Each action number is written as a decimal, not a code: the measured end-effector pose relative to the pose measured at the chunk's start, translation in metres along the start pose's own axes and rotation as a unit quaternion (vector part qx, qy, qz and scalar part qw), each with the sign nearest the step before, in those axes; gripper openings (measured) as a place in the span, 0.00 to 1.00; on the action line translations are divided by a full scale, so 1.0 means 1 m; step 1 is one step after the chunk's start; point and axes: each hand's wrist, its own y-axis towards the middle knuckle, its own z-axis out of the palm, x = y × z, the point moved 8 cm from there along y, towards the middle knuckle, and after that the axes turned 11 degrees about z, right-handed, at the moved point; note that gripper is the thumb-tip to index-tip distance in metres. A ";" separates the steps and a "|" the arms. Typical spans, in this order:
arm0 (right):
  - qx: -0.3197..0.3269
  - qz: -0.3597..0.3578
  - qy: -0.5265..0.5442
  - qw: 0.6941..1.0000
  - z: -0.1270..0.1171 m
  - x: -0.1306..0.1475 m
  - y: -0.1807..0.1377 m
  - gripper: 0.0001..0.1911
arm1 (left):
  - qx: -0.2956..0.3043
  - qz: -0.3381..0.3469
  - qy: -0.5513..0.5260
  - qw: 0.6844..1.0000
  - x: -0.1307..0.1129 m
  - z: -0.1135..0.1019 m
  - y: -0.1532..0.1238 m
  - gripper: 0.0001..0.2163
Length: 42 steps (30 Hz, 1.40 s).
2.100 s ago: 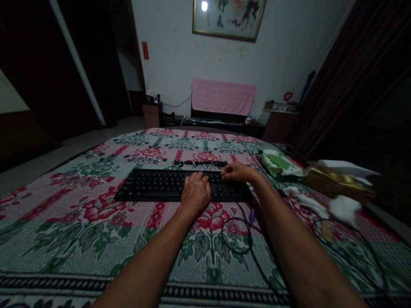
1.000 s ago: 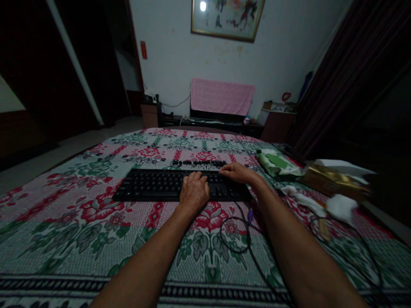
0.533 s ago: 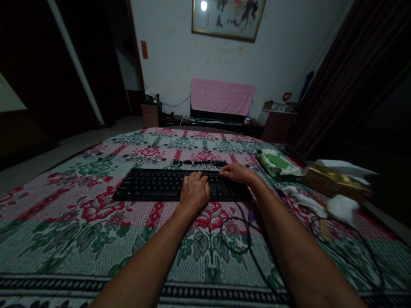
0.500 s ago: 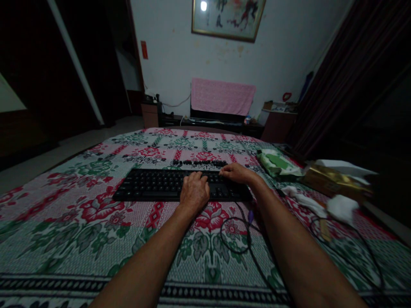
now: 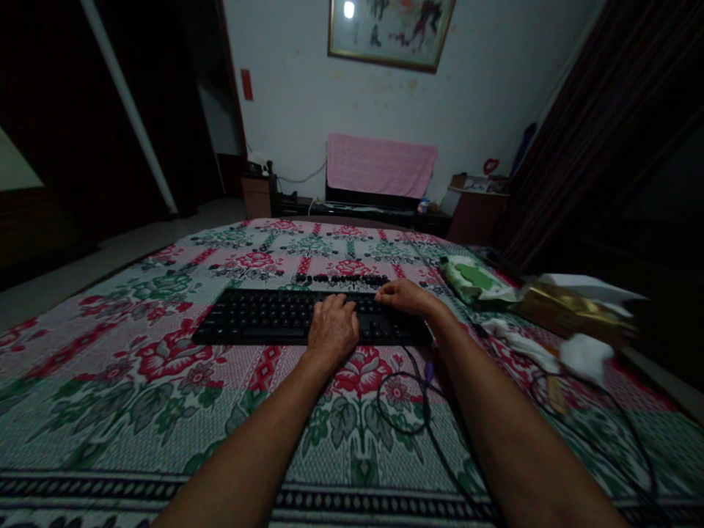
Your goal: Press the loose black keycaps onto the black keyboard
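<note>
A black keyboard lies on the flowered bedspread. My left hand rests flat over its middle-right part, fingers stretched forward across the keys. At the right part of the keyboard, my right hand has thumb and fingertips pinched together close above the keys. Whatever the pinch may hold is too small to see. Just behind the keyboard runs a row of small black pieces that look like loose keycaps. A black cable curls in front of the keyboard, between my forearms.
To the right lie a green-and-white packet, a gold box, crumpled white tissue and a small tan piece. More dark cable loops around there. Beyond the bed, a pink cloth hangs over a dark screen by the wall.
</note>
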 end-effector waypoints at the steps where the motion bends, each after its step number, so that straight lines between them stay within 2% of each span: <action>1: -0.003 0.006 0.000 1.000 0.000 -0.001 0.000 0.15 | 0.001 -0.001 0.000 1.000 0.000 0.000 0.000 0.12; 7: -0.021 0.040 0.010 0.999 -0.003 -0.001 -0.001 0.13 | 0.002 -0.001 -0.002 1.000 -0.001 -0.001 0.000 0.12; 14: 0.005 -0.007 -0.039 0.999 -0.001 0.008 -0.004 0.14 | 0.009 -0.007 -0.003 1.000 0.000 0.000 0.000 0.12; 21: 0.020 -0.001 -0.083 0.996 0.001 0.012 0.003 0.12 | 0.001 0.001 0.001 1.000 0.000 0.000 0.000 0.12; 29: -0.008 0.008 0.010 1.000 -0.003 0.000 0.001 0.14 | 0.014 -0.008 0.001 1.000 0.000 0.001 0.001 0.12; 36: -0.019 0.048 0.010 0.999 -0.005 -0.004 -0.002 0.14 | 0.001 0.002 0.004 1.000 0.000 0.001 0.001 0.12; 42: 0.016 -0.007 -0.030 0.999 0.001 0.000 0.004 0.13 | 0.009 -0.002 0.003 1.000 0.000 0.001 0.001 0.12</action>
